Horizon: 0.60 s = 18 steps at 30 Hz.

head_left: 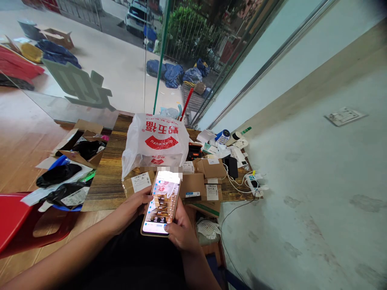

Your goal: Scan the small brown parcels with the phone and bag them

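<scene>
A smartphone [161, 203] with a lit screen is held low in the middle of the view, over my lap. My left hand [133, 207] wraps round its left edge. My right hand [181, 229] grips its lower right side, with the thumb resting near the bottom of the screen. Just beyond the phone a wooden table [111, 169] carries several small cardboard parcels [193, 183] with white labels. A white plastic bag [155, 141] with red print sits on top of them.
A power strip [254, 183] with white cables, a black device [231, 166] and small bottles lie at the table's right end by the wall. An open carton [80, 147] and black mailer bags [57, 175] lie left. A red plastic chair [18, 221] stands at lower left.
</scene>
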### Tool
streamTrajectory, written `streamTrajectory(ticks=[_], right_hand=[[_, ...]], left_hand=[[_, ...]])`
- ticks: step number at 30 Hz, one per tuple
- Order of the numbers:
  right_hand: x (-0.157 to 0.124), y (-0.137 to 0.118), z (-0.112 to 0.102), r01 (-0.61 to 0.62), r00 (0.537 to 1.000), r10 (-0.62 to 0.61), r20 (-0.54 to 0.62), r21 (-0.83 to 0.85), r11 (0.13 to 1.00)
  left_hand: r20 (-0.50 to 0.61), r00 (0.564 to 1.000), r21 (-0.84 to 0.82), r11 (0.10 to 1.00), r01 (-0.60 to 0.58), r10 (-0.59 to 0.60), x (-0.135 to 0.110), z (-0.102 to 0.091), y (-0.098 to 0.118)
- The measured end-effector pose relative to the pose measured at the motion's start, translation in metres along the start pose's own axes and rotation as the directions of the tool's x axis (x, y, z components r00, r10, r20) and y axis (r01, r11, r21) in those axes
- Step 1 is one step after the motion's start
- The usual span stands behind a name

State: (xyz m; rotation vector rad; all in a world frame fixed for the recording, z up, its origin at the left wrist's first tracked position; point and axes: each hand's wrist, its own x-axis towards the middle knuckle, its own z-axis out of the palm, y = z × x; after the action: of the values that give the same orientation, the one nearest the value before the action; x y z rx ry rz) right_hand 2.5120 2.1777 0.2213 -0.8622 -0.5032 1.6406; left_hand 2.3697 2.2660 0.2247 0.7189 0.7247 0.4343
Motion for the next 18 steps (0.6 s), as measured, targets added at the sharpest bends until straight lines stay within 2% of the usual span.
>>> streamTrajectory(ticks=[4, 12, 18], right_hand=[[-0.001, 0.001, -0.002, 0.015, 1.0, -0.015, 0.005, 0.003, 1.0], [-0.002, 0.002, -0.002, -0.009, 0.999, 0.002, 0.043, 0.146, 0.989], [0.005, 0.005, 0.002, 0.053, 0.998, -0.045, -0.048, 0.183, 0.982]], left_hand=[[0.008, 1.0, -0.006, 1.0, -0.006, 0.006, 0.0, -0.001, -0.002], [0.021, 1.0, -0.04, 0.999, 0.003, -0.002, 0.0, -0.003, -0.007], [0.007, 1.0, -0.052, 0.999, -0.006, 0.006, 0.004, -0.007, -0.013]])
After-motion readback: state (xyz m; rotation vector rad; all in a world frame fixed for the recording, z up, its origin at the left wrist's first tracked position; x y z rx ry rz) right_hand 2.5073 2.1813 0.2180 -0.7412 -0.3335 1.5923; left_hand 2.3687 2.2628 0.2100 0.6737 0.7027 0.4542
